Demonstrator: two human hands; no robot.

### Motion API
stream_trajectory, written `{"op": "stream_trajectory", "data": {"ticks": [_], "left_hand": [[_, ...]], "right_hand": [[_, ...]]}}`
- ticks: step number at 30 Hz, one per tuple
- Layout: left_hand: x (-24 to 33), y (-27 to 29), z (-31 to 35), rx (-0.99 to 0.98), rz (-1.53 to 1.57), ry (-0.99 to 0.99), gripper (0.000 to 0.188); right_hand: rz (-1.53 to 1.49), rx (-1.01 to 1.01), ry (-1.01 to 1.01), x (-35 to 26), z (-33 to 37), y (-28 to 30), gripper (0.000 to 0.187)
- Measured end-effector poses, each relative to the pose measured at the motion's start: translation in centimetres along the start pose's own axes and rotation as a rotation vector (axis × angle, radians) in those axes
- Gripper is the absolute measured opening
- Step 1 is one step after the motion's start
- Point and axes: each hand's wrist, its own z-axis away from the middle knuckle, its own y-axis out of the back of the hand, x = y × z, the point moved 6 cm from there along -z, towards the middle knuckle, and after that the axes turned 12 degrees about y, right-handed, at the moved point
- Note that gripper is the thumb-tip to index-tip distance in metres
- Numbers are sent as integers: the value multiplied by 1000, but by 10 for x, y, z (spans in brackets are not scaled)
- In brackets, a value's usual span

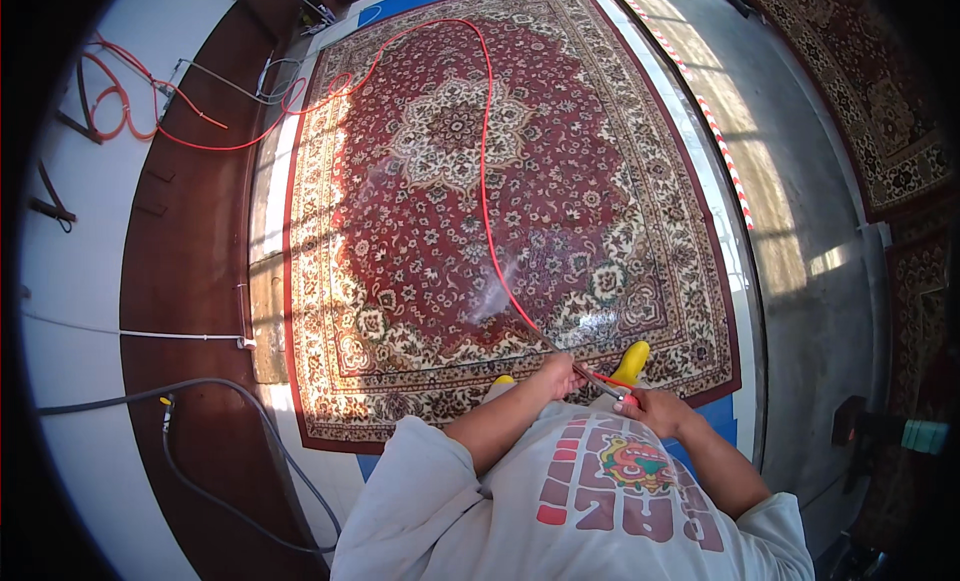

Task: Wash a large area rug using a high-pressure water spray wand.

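Observation:
My left hand [564,377] is wrapped round the thin metal tube of a spray wand [601,385]. Behind it, close to my body, my right hand [655,412] grips the wand's rear end, where a bit of red shows. The wand points forward over a large dark-red patterned rug [560,196], and a whitish spray mist [495,289] hangs above the pile ahead. A red hose [486,171] runs over the rug toward me, passes by the wand and reaches my right hand. Its exact joint with the wand is hidden.
My yellow boots [631,362] stand at the rug's near edge. On the left wall, more red hose hangs in coils, and a thick grey hose [250,401] loops down. Red-white striped tape [725,156] edges the right side. Other patterned rugs [880,101] hang or lie far right.

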Motion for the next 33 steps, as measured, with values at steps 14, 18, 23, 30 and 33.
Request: {"op": "stream_trajectory", "data": {"ticks": [14,18,23,30,33], "left_hand": [[2,-226,-52,136,-79,-14,17],[33,-248,-61,212,40,-337,17],[99,-285,-68,292,54,-436,17],[168,-345,-124,85,190,-183,22],[221,-362,-112,111,211,-407,20]], "right_hand": [[2,-5,-104,139,103,161,53],[20,8,-54,172,83,198,54],[174,-28,-31,180,51,260,54],[266,-72,-109,207,1,365,54],[287,-54,-59,204,-20,405,52]]}}
